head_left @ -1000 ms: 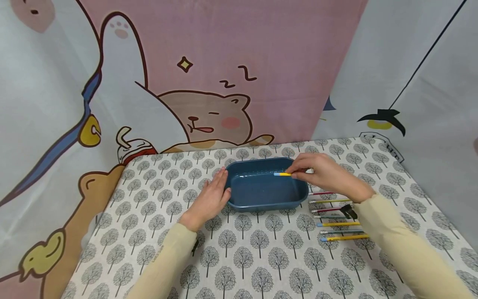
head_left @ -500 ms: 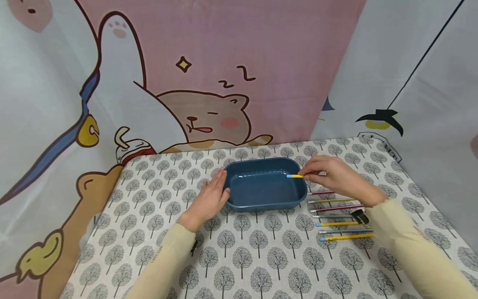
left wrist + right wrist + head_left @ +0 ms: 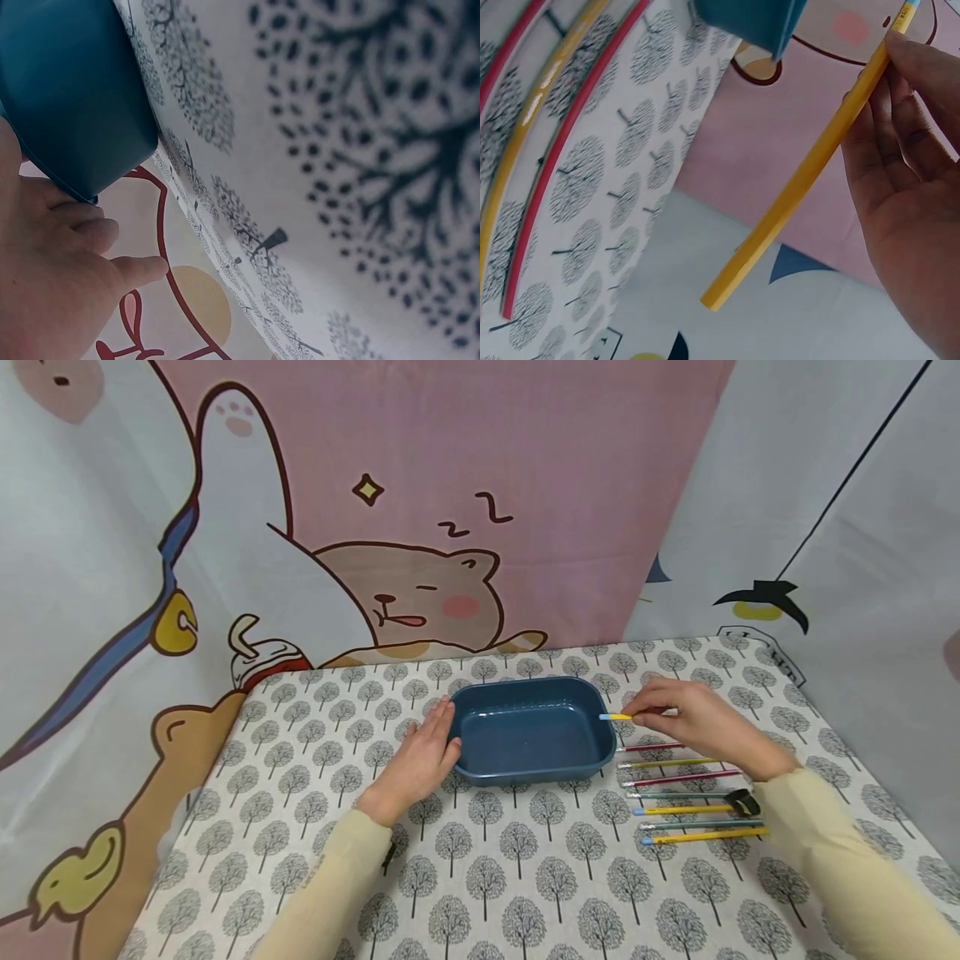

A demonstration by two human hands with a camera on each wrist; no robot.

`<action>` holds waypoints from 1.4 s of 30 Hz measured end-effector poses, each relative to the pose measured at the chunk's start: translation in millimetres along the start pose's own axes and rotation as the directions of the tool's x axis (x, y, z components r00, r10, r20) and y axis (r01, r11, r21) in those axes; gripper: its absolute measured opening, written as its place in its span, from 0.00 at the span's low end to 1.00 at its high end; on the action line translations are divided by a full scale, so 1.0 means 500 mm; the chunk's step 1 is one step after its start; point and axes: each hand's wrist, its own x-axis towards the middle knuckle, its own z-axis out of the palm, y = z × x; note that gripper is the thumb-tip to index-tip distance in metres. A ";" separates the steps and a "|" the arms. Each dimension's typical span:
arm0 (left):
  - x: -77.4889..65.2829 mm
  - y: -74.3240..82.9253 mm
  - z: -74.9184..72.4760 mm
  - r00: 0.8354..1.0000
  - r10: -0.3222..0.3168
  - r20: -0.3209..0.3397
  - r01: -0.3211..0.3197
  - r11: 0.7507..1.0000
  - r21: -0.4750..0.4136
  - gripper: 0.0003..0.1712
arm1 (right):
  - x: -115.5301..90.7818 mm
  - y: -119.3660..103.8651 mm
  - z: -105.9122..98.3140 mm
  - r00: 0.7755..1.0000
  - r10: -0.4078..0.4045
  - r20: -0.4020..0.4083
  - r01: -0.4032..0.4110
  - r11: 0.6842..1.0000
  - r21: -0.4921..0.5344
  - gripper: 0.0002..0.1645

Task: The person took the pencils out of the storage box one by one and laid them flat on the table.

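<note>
A dark blue rectangular dish (image 3: 525, 775) sits on the table, its inside bare. My left hand (image 3: 420, 764) rests against its left end, fingers extended along the wall; in the left wrist view some fingertips are hidden by the dish (image 3: 75, 90). My right hand (image 3: 693, 718) pinches a yellow pencil (image 3: 802, 187) between thumb and fingers near its light-blue end. In the head view that end of the pencil (image 3: 615, 717) is over the dish's right rim. The pencil's other end looks flat in the right wrist view.
Right of the dish lie several pencils in a row, among them a red pencil (image 3: 648, 747) and a yellow pencil (image 3: 675, 810). Beneath everything is a tree-print tablecloth (image 3: 525, 877). A cartoon-print curtain (image 3: 585, 510) hangs behind the table.
My right hand has moved right with the yellow pencil, from above the dish's inside to its right rim. The left hand and the dish have stayed in place.
</note>
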 end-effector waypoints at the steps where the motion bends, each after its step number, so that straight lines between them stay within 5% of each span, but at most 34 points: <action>1: 0.000 0.000 0.000 1.000 -0.001 0.001 0.001 1.000 0.001 0.38 | -0.003 0.004 0.000 1.000 -0.002 -0.003 0.002 1.000 -0.007 0.15; 18: 0.000 0.001 -0.003 1.000 -0.001 -0.006 0.001 1.000 -0.009 0.37 | -0.032 0.065 -0.009 0.992 0.120 0.037 -0.120 0.993 -0.015 0.12; 29: -0.001 0.002 -0.006 1.000 -0.011 0.009 0.012 1.000 -0.013 0.37 | -0.031 0.104 0.012 0.968 0.215 0.127 -0.216 0.976 -0.002 0.11; 42: -0.001 0.003 -0.004 1.000 -0.011 0.005 0.012 1.000 -0.016 0.37 | -0.015 0.135 0.041 0.958 0.204 0.201 -0.210 0.978 0.010 0.11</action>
